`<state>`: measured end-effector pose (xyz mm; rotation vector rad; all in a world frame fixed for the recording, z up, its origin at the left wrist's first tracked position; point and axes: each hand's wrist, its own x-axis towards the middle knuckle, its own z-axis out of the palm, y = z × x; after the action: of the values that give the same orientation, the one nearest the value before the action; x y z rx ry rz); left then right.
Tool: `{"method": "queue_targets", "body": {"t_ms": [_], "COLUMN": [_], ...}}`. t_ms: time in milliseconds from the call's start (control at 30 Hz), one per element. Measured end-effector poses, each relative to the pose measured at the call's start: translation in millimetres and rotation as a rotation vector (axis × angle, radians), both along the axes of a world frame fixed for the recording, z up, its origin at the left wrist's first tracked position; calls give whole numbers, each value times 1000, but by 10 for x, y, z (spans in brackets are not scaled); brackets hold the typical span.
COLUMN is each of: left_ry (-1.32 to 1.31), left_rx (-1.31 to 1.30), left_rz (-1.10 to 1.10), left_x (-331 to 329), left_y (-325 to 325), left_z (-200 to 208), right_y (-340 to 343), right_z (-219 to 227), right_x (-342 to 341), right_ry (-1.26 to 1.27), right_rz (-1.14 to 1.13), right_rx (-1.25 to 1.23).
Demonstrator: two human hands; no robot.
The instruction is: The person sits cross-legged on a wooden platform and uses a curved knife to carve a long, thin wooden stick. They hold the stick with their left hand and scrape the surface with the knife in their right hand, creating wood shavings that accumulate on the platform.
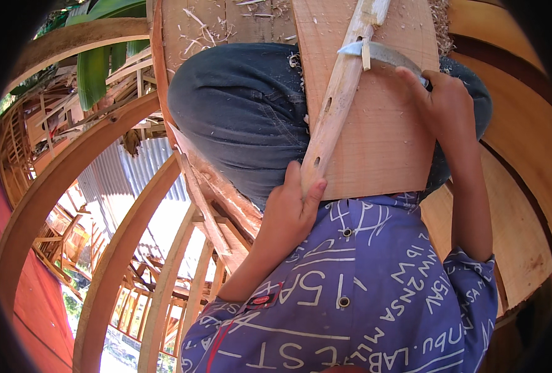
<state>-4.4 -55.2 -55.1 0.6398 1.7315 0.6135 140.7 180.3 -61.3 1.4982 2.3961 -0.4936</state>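
A long pale wooden stick with a few dark slots lies slantwise over a wide flat board across my lap. My left hand is closed round the stick's near end, close to my shirt. In my right hand is a knife with a curved blade; its handle is mostly hidden by my fingers. The blade crosses the stick toward its far end, its tip reaching past the left side. A small curl of wood stands up at the blade.
My bent legs in dark jeans lie under the board. Pale shavings are scattered on the planks beyond my knee. Curved wooden ribs rise at the left, with corrugated metal sheets below them. Broad curved planks line the right.
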Motion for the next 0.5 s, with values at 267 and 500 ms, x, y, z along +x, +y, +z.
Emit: {"method": "queue_targets", "body": {"t_ms": [267,500], "left_ry": [-24,-35], "left_rx": [72,-20], "left_rz": [26,-15], "left_x": [45,19], "left_y": [73,88], "left_z": [32,56], "right_y": [159,321], "right_z": [-78,-103], "right_x": [38,8], "right_ry": [47,78], "right_rz": [108,188], "right_rx": [203,250]}}
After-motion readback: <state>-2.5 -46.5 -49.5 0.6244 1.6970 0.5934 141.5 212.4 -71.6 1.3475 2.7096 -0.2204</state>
